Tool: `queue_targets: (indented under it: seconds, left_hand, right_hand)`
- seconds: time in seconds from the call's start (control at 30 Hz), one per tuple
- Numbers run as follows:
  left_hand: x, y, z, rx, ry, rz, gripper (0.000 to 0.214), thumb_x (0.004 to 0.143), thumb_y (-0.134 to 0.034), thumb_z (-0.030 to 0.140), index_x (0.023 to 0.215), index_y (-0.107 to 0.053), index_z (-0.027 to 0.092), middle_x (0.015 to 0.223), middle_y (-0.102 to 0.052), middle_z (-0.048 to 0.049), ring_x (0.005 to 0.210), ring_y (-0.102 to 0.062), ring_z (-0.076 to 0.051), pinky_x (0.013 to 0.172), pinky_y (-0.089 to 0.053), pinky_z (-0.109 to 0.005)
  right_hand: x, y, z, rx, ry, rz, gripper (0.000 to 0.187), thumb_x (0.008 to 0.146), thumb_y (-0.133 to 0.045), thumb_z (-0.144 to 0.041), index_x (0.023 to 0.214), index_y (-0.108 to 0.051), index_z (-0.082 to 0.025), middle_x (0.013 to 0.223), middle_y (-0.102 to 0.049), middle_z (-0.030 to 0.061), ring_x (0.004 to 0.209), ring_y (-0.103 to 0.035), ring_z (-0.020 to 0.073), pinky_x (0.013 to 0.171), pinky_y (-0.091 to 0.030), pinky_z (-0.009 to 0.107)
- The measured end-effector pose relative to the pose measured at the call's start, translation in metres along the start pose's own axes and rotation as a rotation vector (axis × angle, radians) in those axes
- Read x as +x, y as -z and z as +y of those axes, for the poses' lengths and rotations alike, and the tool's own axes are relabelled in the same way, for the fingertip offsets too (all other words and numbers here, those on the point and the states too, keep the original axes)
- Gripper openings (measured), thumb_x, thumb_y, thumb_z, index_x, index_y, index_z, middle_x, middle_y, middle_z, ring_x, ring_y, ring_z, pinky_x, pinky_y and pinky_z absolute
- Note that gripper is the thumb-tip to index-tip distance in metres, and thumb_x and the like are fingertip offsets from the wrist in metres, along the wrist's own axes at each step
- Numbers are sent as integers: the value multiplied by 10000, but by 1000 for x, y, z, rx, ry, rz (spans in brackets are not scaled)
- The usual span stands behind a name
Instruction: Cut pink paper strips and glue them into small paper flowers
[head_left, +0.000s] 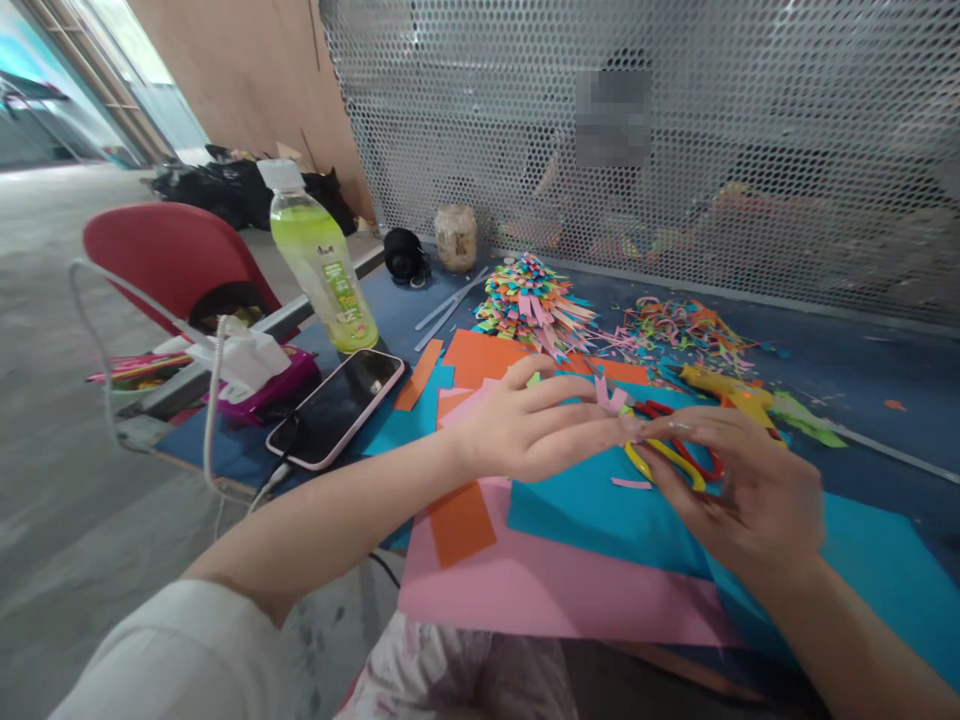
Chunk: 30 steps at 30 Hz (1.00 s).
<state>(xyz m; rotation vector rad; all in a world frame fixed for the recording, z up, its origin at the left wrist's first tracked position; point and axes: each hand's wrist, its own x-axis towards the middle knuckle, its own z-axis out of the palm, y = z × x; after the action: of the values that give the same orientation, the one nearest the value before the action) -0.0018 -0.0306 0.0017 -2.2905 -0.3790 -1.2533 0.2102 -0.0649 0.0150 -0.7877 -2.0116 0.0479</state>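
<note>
My left hand (544,420) reaches in over the paper sheets, its fingertips pinched on a small pink paper strip (609,395) that sticks up in a fork. From the other side my right hand (757,490) meets it, thumb and fingers closed at the same spot; the fingers hide the strip's lower end. Just beyond them lie scissors with red handles (709,465) and scissors with yellow handles (679,462). Beneath are blue sheets (600,520), a large pink sheet (540,590) and orange pieces (461,525). A loose pink strip (630,484) rests on the blue paper.
Behind my hands stand a cone of many-coloured paper strips (532,305) and a pile of curled scraps (686,330). A yellow glue gun (727,390) lies right. Leftward are a phone (337,408), green drink bottle (322,265) and tissue box (277,385). Perforated metal (480,110) borders the back.
</note>
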Motion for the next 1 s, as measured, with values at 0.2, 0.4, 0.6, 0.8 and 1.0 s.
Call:
queue_targets:
  seconds: [0.2,0.4,0.6,0.8,1.0]
  left_hand:
    - [-1,-2,0,-25,4,6,222,832,-549,148,1050,-535,190,974,-697,-15,951,-610,-129,841,-401,-326]
    - [-2,-1,0,-35,12,-12,219,836,-544,150,1051,-538,191,978,-696,-13,966,-604,-125,866,-395,-326]
    - [-2,-1,0,-37,20,-22,251,820,-567,140,1067,-540,175,966,-694,-25,958,-606,-133,866,-390,-328]
    - [1,-1,1,-12,11,-7,200,837,-558,160,1034,-539,188,953,-708,-1,921,-618,-120,816,-401,-312]
    - [0,-2,1,-12,15,-11,202,840,-554,165,1040,-535,189,939,-711,9,919,-619,-120,837,-393,-325]
  right_hand:
    - [1,-1,-1,34,-49,-15,283,735,-664,-123,935,-627,-319,821,-677,-34,785,-633,181,774,-531,373]
    - [2,1,-1,36,-41,-30,272,739,-656,-114,930,-629,-307,811,-676,-33,771,-625,179,751,-533,364]
    - [1,0,0,50,-45,-11,302,726,-672,-121,959,-622,-306,852,-681,-20,791,-630,190,733,-539,366]
    - [0,-2,3,6,-32,11,314,720,-686,-150,984,-610,-303,882,-685,-6,804,-634,200,718,-538,372]
    - [0,0,5,-67,-33,-39,246,745,-657,-167,942,-619,-308,844,-666,-17,796,-625,191,707,-526,345]
